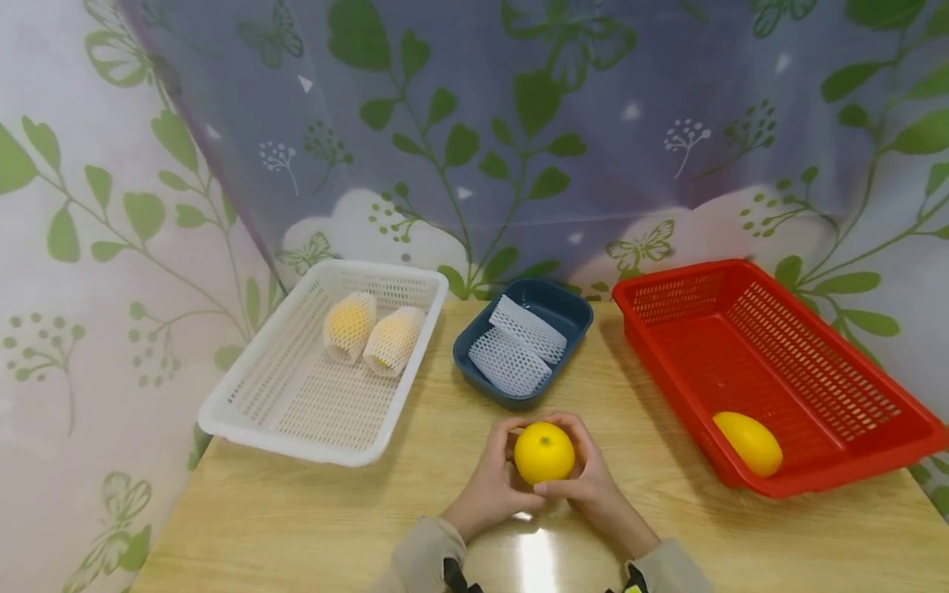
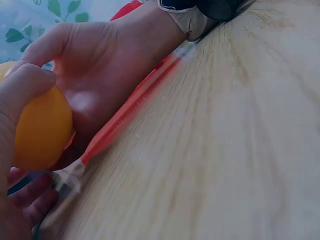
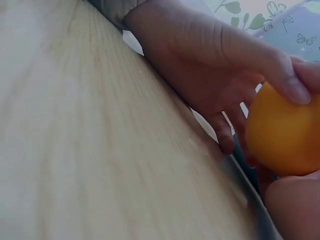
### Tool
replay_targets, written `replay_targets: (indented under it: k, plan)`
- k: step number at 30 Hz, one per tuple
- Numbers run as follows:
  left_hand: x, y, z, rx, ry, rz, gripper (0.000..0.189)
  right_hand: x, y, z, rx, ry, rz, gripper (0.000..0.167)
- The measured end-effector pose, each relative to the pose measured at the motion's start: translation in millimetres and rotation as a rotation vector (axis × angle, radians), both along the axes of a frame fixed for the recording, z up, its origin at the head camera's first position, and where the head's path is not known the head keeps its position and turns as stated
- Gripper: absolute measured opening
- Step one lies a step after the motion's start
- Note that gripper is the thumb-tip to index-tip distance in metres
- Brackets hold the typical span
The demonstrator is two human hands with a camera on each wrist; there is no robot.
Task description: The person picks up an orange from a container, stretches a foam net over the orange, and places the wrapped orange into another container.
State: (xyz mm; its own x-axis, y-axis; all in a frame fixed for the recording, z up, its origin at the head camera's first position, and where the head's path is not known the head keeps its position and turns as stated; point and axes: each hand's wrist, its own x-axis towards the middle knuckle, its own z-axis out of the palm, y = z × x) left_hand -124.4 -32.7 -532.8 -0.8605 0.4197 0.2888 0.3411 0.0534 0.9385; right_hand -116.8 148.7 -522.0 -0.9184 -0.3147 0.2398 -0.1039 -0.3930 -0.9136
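Both my hands hold a smooth, round yellow fruit (image 1: 544,454) just above the table, its small stem spot facing up. Around its left side curl the fingers of my left hand (image 1: 498,480), and my right hand (image 1: 596,478) curls around the right side. The thumbs meet at the near side. In the left wrist view the fruit (image 2: 44,131) sits between both hands; in the right wrist view the fruit (image 3: 282,132) has a thumb across its top. Just beyond the hands is a blue tray (image 1: 465,366) with two white foam net sleeves (image 1: 510,362).
On the left stands a white slotted basket (image 1: 296,420) with two yellow fruits (image 1: 350,328) wrapped in foam net. To the right, a red basket (image 1: 771,362) holds one bare, mango-shaped yellow fruit (image 1: 749,443). A patterned curtain (image 1: 474,140) hangs behind the wooden table (image 1: 296,527).
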Motion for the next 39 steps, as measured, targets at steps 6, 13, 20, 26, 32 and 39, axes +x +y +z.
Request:
replay_targets:
  k: [6, 13, 20, 26, 32, 39]
  plan:
    - [1.0, -0.4, -0.5, -0.002, 0.013, 0.001, 0.092, 1.6, -2.4, -3.4, 0.009, 0.005, 0.023, 0.078]
    - [0.6, 0.7, -5.2, 0.012, 0.104, 0.007, 0.087, 3.1, -2.6, -6.3, -0.053, 0.082, 0.059, 0.060]
    - [-1.2, 1.6, -8.5, -0.020, 0.252, 0.005, 0.089, 2.6, -2.4, -6.3, -0.045, 0.113, 0.031, 0.043]
    - [-1.9, 1.6, -4.6, -0.083, 0.200, -0.023, 0.088, 0.1, 0.1, -6.5, -0.017, 0.090, -0.014, 0.028]
    - [-3.4, 2.7, -7.1, -0.071, 0.187, -0.025, 0.087, -2.6, 0.2, -4.1, 0.015, 0.118, -0.072, 0.026]
    - [-2.7, 3.4, -7.4, -0.085, 0.203, -0.006, 0.086, -7.7, 2.8, 11.4, 0.194, 0.099, -0.231, 0.023]
